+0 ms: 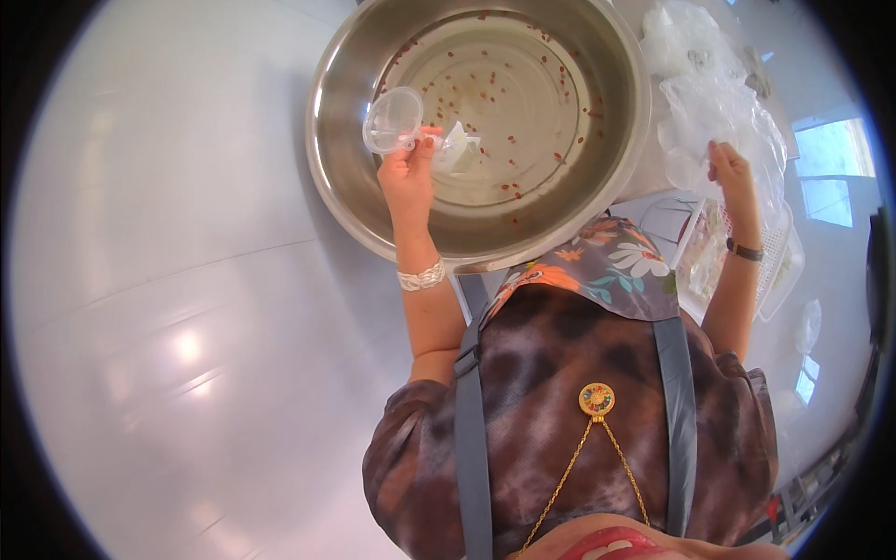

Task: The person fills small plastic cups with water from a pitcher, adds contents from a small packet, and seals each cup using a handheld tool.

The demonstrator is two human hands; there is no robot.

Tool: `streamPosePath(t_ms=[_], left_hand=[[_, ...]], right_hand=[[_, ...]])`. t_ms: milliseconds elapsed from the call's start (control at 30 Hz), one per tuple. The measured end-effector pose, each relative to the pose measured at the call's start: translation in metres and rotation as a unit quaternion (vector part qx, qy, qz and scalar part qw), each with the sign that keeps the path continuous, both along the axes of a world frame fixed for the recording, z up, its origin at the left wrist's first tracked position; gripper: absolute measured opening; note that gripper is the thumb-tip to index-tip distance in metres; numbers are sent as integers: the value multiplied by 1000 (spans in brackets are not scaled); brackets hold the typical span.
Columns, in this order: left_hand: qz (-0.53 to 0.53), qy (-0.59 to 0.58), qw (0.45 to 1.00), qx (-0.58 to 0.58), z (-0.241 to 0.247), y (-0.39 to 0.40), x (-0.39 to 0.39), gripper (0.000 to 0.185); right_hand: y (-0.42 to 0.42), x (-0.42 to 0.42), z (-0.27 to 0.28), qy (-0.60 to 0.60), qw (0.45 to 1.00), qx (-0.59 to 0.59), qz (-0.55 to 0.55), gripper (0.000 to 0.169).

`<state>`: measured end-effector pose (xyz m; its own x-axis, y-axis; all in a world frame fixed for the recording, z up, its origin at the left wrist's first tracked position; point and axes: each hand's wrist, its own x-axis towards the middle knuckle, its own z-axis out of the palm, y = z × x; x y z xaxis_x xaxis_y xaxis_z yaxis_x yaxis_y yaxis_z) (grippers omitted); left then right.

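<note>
My left hand [409, 168] is over the left part of a large stainless steel basin [329, 175]. Its fingers hold a clear round plastic piece [393, 120], like a small cup or lid, at a small ring-shaped part of its edge. Just right of the fingertips is a crumpled white and clear packet [456, 148]; whether the hand grips it too is unclear. Small red-brown bits [511, 138] are scattered over the basin's bottom, seemingly in shallow liquid. My right hand [731, 164], fingers curled, is beside a clear plastic bag [752, 133]; its fingertips' hold cannot be made out.
More crumpled clear plastic [689, 42] lies right of the basin. Below my right hand, a white perforated basket [773, 241] contains plastic-wrapped things. A floral apron [595, 269] touches the basin's near rim. Pale shiny floor [175, 210] extends on the left.
</note>
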<state>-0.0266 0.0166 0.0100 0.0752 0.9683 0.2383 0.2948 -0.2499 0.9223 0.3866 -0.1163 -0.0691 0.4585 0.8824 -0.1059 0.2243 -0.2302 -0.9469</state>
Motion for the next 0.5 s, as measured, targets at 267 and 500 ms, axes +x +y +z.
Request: streamPosePath(t_ms=[267, 500], left_hand=[[-11, 7, 1000, -17, -1, -2, 11, 18], [-61, 37, 996, -50, 1, -16, 31, 20]], right_hand=[[6, -34, -133, -114, 988, 90, -60, 30], [7, -35, -124, -294, 952, 24, -77, 17]])
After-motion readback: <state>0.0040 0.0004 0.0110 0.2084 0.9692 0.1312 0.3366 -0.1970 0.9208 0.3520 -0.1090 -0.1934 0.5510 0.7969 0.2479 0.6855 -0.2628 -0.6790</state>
